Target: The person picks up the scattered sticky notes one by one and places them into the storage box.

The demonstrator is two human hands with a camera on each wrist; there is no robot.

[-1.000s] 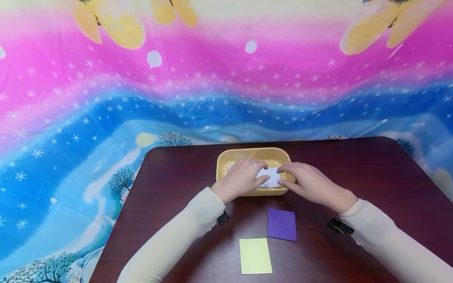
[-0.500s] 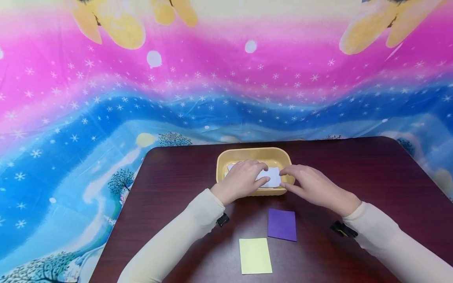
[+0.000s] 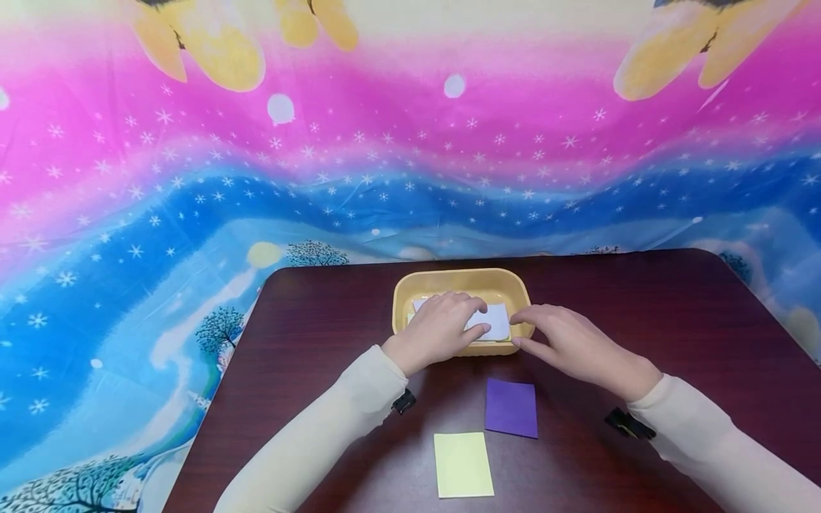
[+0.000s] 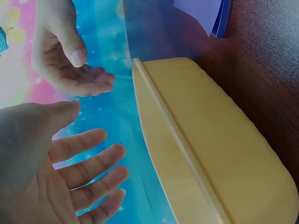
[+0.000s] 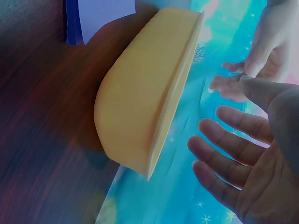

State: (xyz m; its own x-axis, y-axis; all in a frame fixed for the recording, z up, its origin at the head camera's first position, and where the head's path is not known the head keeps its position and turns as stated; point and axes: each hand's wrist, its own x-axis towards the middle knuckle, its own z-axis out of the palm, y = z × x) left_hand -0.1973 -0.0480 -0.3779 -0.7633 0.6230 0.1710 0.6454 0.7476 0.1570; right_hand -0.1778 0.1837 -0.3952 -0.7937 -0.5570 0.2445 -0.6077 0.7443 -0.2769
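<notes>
A yellow plastic box (image 3: 404, 286) stands near the far edge of the table, with white paper pieces (image 3: 494, 320) lying inside it. Over the box's left half is my left hand (image 3: 438, 328), which hides part of the paper; in the left wrist view its fingers (image 4: 96, 165) are loosely spread and hold nothing. My right hand (image 3: 574, 345) hovers at the box's right end, its fingertips overlapping the rim in the head view. The right wrist view shows those fingers (image 5: 229, 144) relaxed, with nothing in them.
In front of the box a purple square of paper (image 3: 511, 407) lies on the dark red-brown table (image 3: 308, 356). Nearer still is a pale yellow square (image 3: 463, 464). A printed cloth (image 3: 410, 135) with pink and blue bands hangs behind the table.
My right hand has drawn a little to the right and toward me, away from the white paper. The left hand has stayed almost in place. Both paper squares lie as before.
</notes>
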